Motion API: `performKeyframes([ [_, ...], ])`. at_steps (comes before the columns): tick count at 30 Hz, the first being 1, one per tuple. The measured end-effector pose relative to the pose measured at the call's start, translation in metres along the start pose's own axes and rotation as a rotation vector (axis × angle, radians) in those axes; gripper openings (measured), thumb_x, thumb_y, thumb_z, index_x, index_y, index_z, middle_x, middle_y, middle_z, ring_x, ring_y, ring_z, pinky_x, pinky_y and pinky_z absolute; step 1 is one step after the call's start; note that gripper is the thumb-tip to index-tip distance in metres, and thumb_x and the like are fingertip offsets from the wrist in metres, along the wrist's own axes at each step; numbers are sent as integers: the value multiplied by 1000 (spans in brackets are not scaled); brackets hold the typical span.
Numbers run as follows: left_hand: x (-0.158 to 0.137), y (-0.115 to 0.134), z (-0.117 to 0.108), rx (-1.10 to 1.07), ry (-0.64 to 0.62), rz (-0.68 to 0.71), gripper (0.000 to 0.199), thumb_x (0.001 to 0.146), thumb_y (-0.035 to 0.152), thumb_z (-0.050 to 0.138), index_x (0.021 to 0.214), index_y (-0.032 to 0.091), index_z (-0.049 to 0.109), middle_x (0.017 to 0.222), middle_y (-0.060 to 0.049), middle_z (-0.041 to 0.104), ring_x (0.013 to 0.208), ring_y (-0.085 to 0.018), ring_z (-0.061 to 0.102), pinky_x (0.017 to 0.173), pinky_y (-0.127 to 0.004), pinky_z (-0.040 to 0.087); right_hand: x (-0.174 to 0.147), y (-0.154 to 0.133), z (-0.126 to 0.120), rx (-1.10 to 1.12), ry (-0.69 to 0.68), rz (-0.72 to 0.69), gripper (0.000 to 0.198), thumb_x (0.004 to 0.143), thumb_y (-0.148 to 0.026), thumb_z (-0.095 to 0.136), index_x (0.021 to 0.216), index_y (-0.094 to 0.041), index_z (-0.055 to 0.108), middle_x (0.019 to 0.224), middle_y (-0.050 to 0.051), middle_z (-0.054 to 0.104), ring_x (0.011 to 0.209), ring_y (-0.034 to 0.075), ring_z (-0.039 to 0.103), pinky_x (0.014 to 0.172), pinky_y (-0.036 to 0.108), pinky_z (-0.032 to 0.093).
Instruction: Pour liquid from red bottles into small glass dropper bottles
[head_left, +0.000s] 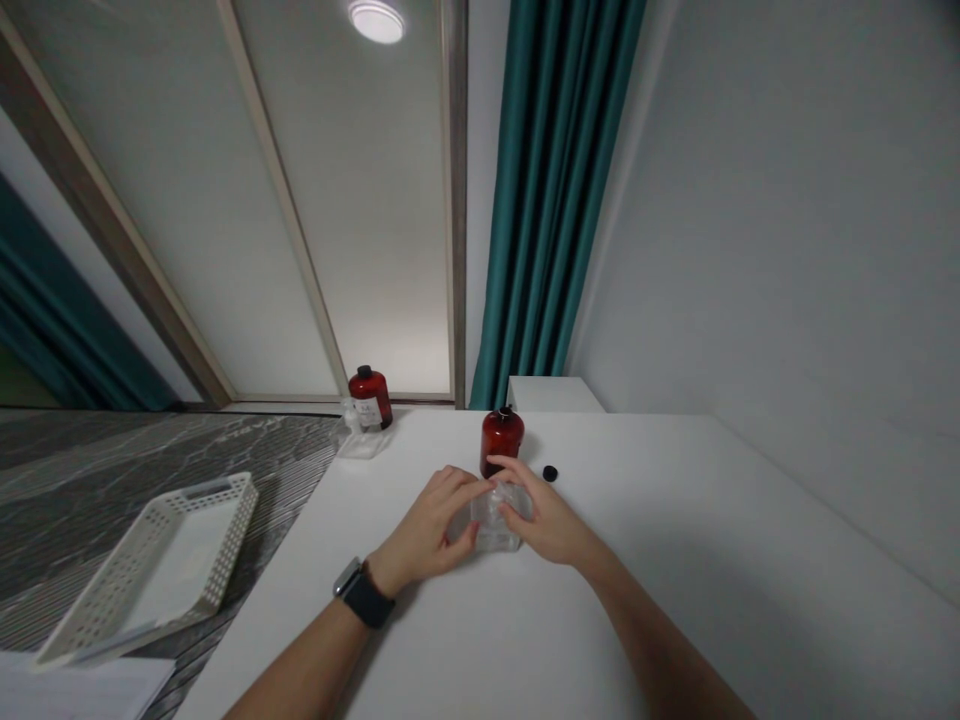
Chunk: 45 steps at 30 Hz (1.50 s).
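A clear plastic container [496,533] sits on the white table [570,630] between my hands; its exact kind and contents are hard to make out. From the left, my left hand [433,525] curves around it, fingers and thumb apart, the fingertips at its upper edge. My right hand [551,515] has its thumb and fingers on the container's top and right side. Just behind stands a dark red bottle [502,435] with its neck uncovered. A black cap [550,473] lies to the right of that bottle.
At the table's far left corner, another red bottle [379,393] with a black cap stands by a clear tray [362,446] holding small clear bottles. A white perforated basket [238,545] and white paper [82,690] are left of the table. A wall [810,300] borders the right.
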<state>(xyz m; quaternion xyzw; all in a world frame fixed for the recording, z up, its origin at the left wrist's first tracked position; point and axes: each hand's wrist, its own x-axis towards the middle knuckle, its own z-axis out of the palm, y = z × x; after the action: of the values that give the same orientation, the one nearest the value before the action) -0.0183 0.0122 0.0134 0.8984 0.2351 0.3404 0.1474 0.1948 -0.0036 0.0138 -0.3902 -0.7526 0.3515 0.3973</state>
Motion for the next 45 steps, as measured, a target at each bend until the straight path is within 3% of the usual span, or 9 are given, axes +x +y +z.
performKeyframes([
  [4,0,0,0,-17,3,-5,46,88,17,50,133,22,46,114,-10,58,102,-26,51,90,-44,43,1,-1,6,-85,70,-48,55,84,-13,58,136,-25,45,118,7,56,113,23,54,105,44,40],
  [8,-1,0,0,-24,-8,-23,46,89,16,50,134,22,46,114,-10,58,103,-26,50,91,-44,43,2,1,11,-77,161,-10,55,84,-15,58,136,-25,44,107,5,54,105,21,54,101,43,42],
  [21,-2,1,1,-78,18,-55,40,94,23,48,135,22,50,111,-10,51,103,-24,52,89,-42,48,2,1,2,33,32,-27,56,86,-11,54,139,-24,39,109,4,60,103,18,59,100,39,44],
  [30,-2,2,0,-83,23,-60,43,93,21,49,135,25,50,109,-9,51,101,-24,52,88,-42,48,3,2,11,-29,176,-10,54,83,-17,60,134,-25,45,104,3,55,102,20,56,99,40,43],
  [40,-3,0,1,-50,19,-26,44,93,20,49,137,24,48,107,-9,50,99,-24,51,85,-40,48,4,3,2,70,62,-45,56,84,-12,56,137,-23,40,106,4,62,103,19,60,100,40,44],
  [45,-2,1,0,-30,3,-31,46,92,20,50,137,24,48,106,-9,51,98,-24,51,85,-41,48,4,0,5,-17,76,-54,52,83,-13,58,133,-24,47,113,5,58,109,21,56,103,44,42],
])
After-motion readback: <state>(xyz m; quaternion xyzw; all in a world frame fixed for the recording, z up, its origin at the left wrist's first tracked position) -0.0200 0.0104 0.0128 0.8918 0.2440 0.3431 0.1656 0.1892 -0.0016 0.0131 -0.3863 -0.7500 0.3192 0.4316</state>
